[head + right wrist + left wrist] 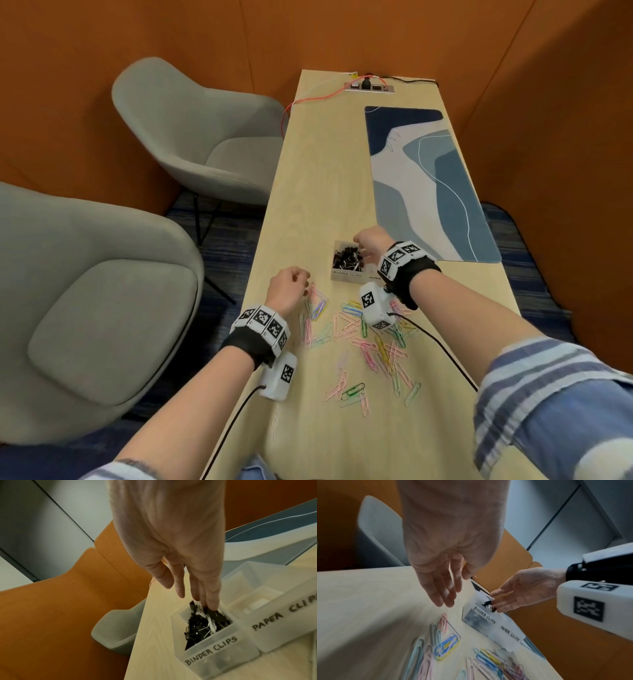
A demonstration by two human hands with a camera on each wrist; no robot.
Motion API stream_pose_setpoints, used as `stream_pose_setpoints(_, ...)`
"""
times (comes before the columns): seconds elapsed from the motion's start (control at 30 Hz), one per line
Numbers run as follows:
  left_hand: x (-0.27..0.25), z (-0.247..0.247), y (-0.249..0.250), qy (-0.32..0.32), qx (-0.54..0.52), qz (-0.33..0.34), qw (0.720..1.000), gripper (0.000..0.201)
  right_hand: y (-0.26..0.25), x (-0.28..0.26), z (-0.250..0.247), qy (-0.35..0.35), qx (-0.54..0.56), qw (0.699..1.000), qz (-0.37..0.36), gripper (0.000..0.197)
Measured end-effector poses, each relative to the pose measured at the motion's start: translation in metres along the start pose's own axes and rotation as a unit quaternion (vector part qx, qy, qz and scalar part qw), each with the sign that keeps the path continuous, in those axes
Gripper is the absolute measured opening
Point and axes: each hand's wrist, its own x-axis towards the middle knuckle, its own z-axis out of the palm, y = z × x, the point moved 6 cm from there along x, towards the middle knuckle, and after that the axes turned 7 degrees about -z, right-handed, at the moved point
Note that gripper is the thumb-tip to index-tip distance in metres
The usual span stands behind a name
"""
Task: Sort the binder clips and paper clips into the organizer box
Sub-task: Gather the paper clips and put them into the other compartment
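Observation:
A translucent organizer box [346, 275] [477, 618] [214, 654] stands on the wooden table, labelled BINDER CLIPS and PAPER CLIPS. Its left compartment holds a heap of black binder clips [344, 260] [204, 624]. My right hand [364, 251] [193, 593] reaches down into that compartment, its straight fingertips [211, 605] touching the clips. The compartment labelled PAPER CLIPS [257, 601] shows no clips. Several coloured paper clips [373, 339] [447, 645] lie scattered on the table in front of the box. My left hand [289, 286] [443, 593] hovers over the leftmost paper clips, fingers relaxed, holding nothing.
A blue patterned desk mat [428, 178] lies behind the box on the right. A power strip [369, 87] with an orange cable sits at the far end. Two grey chairs [205, 137] [85, 291] stand left of the table, whose left edge runs close to my left hand.

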Motion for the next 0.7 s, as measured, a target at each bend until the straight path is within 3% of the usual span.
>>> stream_pose_setpoints(0.1,-0.006,0.001,-0.006,0.028,0.094,0.022,0.995,0.024,0.002,-0.015,-0.002,-0.034,-0.024,0.997,-0.065,0.037)
stream_pose_setpoints(0.2,-0.023,0.003,-0.017,0.059,0.264,0.032,0.962,0.028,0.034,-0.025,-0.021,0.013,-0.008,0.996,-0.086,0.033)
stream_pose_setpoints(0.27,-0.038,0.012,-0.031,0.046,0.339,0.012,0.94,0.046,0.069,-0.033,-0.038,0.086,-0.097,0.988,-0.087,0.03)
stream_pose_setpoints(0.33,-0.05,0.026,-0.044,0.017,0.385,0.002,0.923,0.075,0.105,-0.04,-0.047,0.109,-0.217,0.967,-0.073,0.034)
stream_pose_setpoints(0.4,-0.053,0.044,-0.048,-0.01,0.417,0.026,0.909,0.1,0.139,-0.043,-0.039,0.039,-0.291,0.955,-0.041,0.064)
stream_pose_setpoints(0.5,-0.05,0.066,-0.04,-0.033,0.436,0.057,0.897,0.115,0.16,-0.049,-0.02,-0.048,-0.347,0.936,-0.041,0.098)
stream_pose_setpoints(0.6,-0.045,0.08,-0.031,-0.053,0.456,0.077,0.885,0.123,0.163,-0.06,-0.005,-0.079,-0.397,0.911,-0.076,0.109)
stream_pose_setpoints(0.7,-0.04,0.09,-0.023,-0.08,0.476,0.094,0.871,0.121,0.17,-0.071,0.0,-0.091,-0.447,0.884,-0.1,0.106)
